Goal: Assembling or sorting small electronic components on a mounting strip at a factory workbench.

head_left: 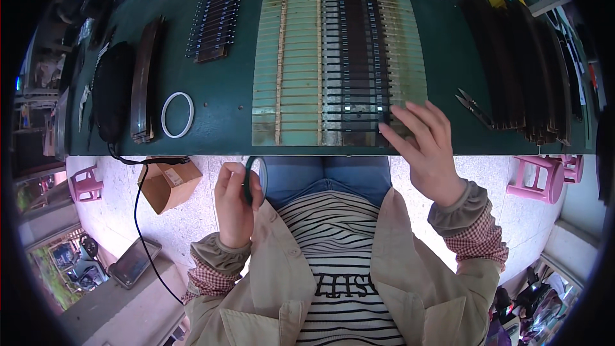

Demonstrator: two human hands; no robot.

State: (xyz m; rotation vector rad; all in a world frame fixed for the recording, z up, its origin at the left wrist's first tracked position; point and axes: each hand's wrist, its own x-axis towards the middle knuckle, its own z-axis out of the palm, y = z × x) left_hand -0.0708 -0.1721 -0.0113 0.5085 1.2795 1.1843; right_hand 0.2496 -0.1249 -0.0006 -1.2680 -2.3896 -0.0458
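Observation:
My left hand (232, 202) is closed around a roll of green tape (258, 170) just below the table's front edge. My right hand (428, 154) reaches over the table with its fingers stretched out. Its fingertips are at the right edge of a row of thin dark strips, near the front; whether they press on them I cannot tell. The dark strips (356, 57) lie crosswise on a pale green slotted board (301, 45). Two small bright patches show on the strips near my right fingers.
On the dark green table are a white ring (177, 115), a bundle of brown strips (146, 80), a black pouch-like object (112, 93) and another row of strips (219, 16). Small snips (473, 106) lie beside stacked dark strips (522, 70). A cardboard box (168, 186) and pink stools (537, 179) stand on the floor.

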